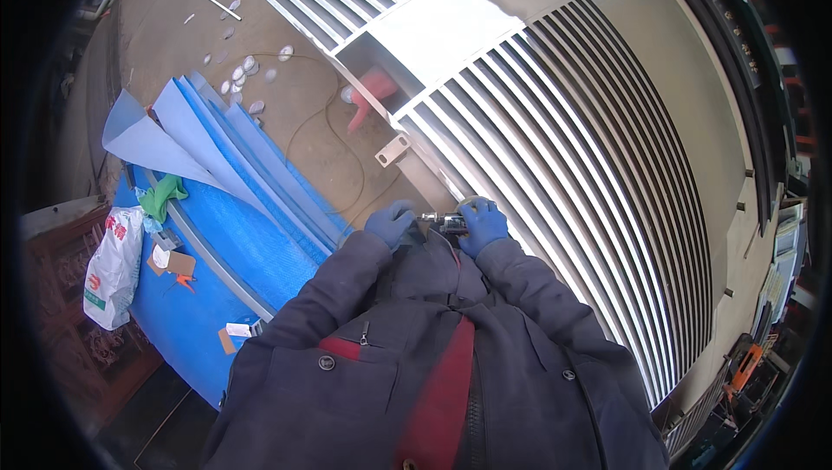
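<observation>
Gripping a small metal tool (444,224), long axis crosswise (left to right), both gloved: left hand (389,223), right hand (483,225).

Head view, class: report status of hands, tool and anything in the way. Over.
Left hand and right hand, blue-gloved, both gripping small metal tool. Tool at slatted metal panel. Nothing blocking.

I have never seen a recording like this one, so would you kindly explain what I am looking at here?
There is no machine: a person wears a wide-angle camera on the head, looking down, so straight edges appear curved. The dark jacket at the bottom is their own. Both hands wear blue gloves. The left hand and right hand together hold a small metal tool against a large slatted metal panel. To the left lie blue sheets, a green glove and a white bag. Small pale discs are scattered on the floor.
</observation>
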`<state>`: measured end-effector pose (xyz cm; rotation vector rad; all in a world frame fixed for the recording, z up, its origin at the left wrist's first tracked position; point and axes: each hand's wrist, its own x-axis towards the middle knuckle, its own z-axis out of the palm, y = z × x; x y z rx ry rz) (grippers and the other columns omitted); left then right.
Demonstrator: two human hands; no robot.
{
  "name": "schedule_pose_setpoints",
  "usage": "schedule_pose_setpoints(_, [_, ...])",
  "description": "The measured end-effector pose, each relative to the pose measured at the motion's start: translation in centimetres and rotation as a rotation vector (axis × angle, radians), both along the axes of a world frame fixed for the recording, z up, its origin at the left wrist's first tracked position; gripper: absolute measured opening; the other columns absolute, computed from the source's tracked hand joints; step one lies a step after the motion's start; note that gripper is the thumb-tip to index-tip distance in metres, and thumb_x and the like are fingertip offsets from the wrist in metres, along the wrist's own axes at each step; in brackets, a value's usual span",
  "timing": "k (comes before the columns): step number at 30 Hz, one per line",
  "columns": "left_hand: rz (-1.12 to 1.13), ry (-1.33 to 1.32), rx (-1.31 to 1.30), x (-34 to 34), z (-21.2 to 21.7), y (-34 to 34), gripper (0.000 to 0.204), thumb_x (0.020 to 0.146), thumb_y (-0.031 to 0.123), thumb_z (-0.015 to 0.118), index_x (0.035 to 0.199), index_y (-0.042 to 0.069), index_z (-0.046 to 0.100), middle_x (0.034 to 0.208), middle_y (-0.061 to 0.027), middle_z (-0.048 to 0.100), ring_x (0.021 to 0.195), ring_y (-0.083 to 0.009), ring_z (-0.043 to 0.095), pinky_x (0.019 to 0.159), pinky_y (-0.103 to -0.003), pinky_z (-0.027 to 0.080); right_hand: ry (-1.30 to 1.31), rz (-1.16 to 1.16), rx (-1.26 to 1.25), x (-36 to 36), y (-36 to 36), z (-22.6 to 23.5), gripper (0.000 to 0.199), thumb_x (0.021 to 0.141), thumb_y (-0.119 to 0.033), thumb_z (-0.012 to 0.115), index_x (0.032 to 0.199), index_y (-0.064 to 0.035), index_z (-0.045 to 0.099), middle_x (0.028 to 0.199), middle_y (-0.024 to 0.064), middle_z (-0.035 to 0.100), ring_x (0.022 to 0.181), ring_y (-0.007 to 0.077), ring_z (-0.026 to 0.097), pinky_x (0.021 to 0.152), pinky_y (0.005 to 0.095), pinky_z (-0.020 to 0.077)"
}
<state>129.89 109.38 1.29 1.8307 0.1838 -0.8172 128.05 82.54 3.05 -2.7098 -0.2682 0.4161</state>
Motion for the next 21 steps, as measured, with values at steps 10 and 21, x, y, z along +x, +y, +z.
schedule_pose_setpoints(10, [-0.418,-0.511,0.419,-1.2,2.0,-5.5,0.065,0.091,0.031,0.066,0.149,0.005,0.052,0.146,-0.0189,0.057,0.134,-0.0352,0.054,0.115,-0.047,0.041,0.02,0.112,-0.006,4.8,2.4,-4.7,0.052,0.078,-0.025,0.078,0.128,-0.0182,0.063,0.136,0.017,0.057,0.127,0.0386,0.055,0.106,0.0532,0.0462])
schedule_pose_setpoints(21, [-0.559,-0.768,0.228,1.0,-1.3,-6.0,0.064,0.092,0.018,0.06,0.152,0.0,0.048,0.156,-0.0208,0.049,0.144,-0.0358,0.047,0.122,-0.048,0.034,0.242,-0.082,-0.212,5.5,2.9,-5.8,0.046,0.087,-0.029,0.071,0.129,-0.0175,0.057,0.139,0.0226,0.05,0.124,0.0433,0.054,0.089,0.054,0.056])
